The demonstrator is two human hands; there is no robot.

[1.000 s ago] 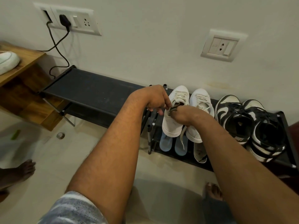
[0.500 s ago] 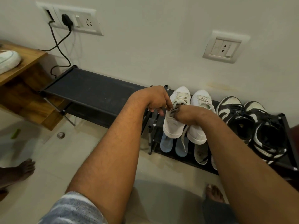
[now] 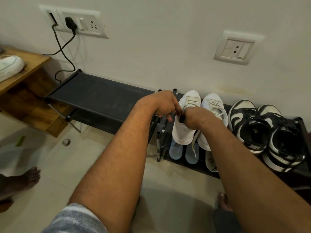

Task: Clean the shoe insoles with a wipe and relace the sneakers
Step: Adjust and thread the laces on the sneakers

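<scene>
Sneaker: we work on the left white sneaker (image 3: pixel 182 132), which stands on the top shelf of the black rack (image 3: pixel 101 98), directly under both hands.
Long axis: it runs away from us, with the heel just below the grip and the toe beyond it, toward the wall.
Right hand (image 3: pixel 195 116): curled over the shoe's opening and clamped on a small dark piece (image 3: pixel 181 118); we cannot tell what it is.
Left hand (image 3: pixel 162 105): just left of the grip, fingers curled toward the same dark piece; we cannot tell whether they pinch it.
Nearer hand: we judge the right nearer, as it sits on the collar.
Lace (image 3: pixel 195 142): a pale, flat, limp strip hanging below the right hand, between the two white shoes.
Upper: smooth and matte, like leather, with a thick rubbery sole rim.
Insoles (image 3: pixel 175 149): two pale blue ones with rounded ends lie on the shelf below the grip and look like foam.
</scene>
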